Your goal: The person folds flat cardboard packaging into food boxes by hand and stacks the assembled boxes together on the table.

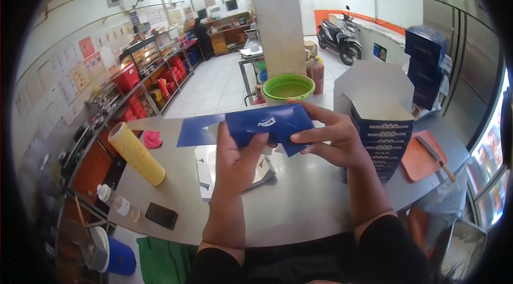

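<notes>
Above the metal table, a blue cardboard box piece (243, 128) with a small white print is held up between both hands. My left hand (238, 158) grips its lower edge, thumb on the blue face. My right hand (334, 137) pinches its right end, where a pointed flap hangs down. Under the hands a white unfolded carton (206, 169) lies on the table (299, 198), partly hidden by my left forearm. To the right of my right hand stands a tall stack of dark printed boxes (383, 139), the top one with its lid raised.
On the left are a yellow film roll (138, 154), a pink cloth (153, 139), a clear bottle (120, 204) and a dark phone or wallet (161, 215). A knife (435, 157) lies on an orange tray (414, 164) at right. Green basket (288, 87) behind; distant person (203, 38).
</notes>
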Tool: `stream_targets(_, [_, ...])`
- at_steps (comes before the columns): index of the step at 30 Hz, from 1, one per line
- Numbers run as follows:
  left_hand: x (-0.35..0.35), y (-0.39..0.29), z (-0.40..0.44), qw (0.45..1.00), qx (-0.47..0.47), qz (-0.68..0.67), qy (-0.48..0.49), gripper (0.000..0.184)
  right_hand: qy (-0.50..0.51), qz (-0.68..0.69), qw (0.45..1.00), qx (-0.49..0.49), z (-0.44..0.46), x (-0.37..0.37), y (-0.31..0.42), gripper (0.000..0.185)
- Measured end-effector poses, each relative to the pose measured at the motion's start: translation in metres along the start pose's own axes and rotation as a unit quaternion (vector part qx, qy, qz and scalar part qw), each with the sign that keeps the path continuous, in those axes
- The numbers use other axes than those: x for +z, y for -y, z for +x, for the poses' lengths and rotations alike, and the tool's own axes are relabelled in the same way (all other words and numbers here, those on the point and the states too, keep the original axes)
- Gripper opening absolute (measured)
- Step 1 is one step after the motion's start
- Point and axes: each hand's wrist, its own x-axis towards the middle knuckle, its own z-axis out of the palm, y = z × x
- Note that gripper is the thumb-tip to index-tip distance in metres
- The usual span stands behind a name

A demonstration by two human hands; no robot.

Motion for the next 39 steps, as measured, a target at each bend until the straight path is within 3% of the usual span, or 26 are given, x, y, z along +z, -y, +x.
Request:
stream_targets(6, [-0.019,0.005,0.005,0.994,-0.039,-0.101,0.023,0.043,-0.034,-0.159,0.983,-0.081,0.000,0.010,0.000,0.043])
stream_targets(10, [0.002,-0.002,-0.002,0.993,-0.011,0.112,-0.047,0.048,-0.077,-0.172,0.980,-0.070,-0.001,0.018,-0.008,0.042])
stream_targets(16, [0.000,0.003,-0.001,0.996,-0.042,-0.074,-0.014,0.053,-0.105,-0.198,0.971,-0.086,-0.003,0.020,-0.007,0.041])
stream_targets(21, [0.014,0.010,-0.005,0.999,-0.012,-0.029,-0.013,0.054,-0.156,-0.142,0.976,-0.043,-0.005,0.025,-0.010,0.037])
stream_targets(22, [0.012,0.011,-0.004,0.999,-0.016,-0.036,-0.006,0.054,-0.162,-0.163,0.972,-0.050,-0.005,0.024,-0.010,0.038])
stream_targets(25, [0.003,0.014,0.008,0.955,-0.075,-0.242,0.156,0.048,-0.190,-0.230,0.952,-0.076,-0.004,0.023,-0.012,0.042])
stream_targets(28, [0.013,0.034,0.004,0.957,-0.097,-0.249,0.110,0.047,-0.195,-0.303,0.928,-0.094,-0.003,0.029,-0.014,0.043])
stream_targets(30, [0.021,0.029,-0.001,0.970,-0.117,-0.212,0.031,0.044,-0.138,-0.340,0.926,-0.086,-0.002,0.030,0.001,0.045])
stream_targets(33, [0.016,0.026,0.000,0.978,-0.123,-0.171,0.007,0.043,-0.124,-0.226,0.962,-0.090,-0.006,0.017,-0.003,0.044])
stream_targets(35, [0.006,0.023,-0.002,0.981,-0.165,-0.065,0.085,0.037,-0.132,-0.144,0.978,-0.073,-0.006,0.009,-0.004,0.043])
stream_targets(37, [0.002,0.016,-0.005,0.963,-0.196,0.070,0.171,0.033,-0.133,-0.146,0.978,-0.059,-0.003,0.005,-0.004,0.043])
stream_targets(39, [0.003,0.009,-0.009,0.927,-0.146,0.205,0.280,0.032,-0.107,-0.184,0.977,-0.031,-0.003,-0.001,-0.001,0.043])
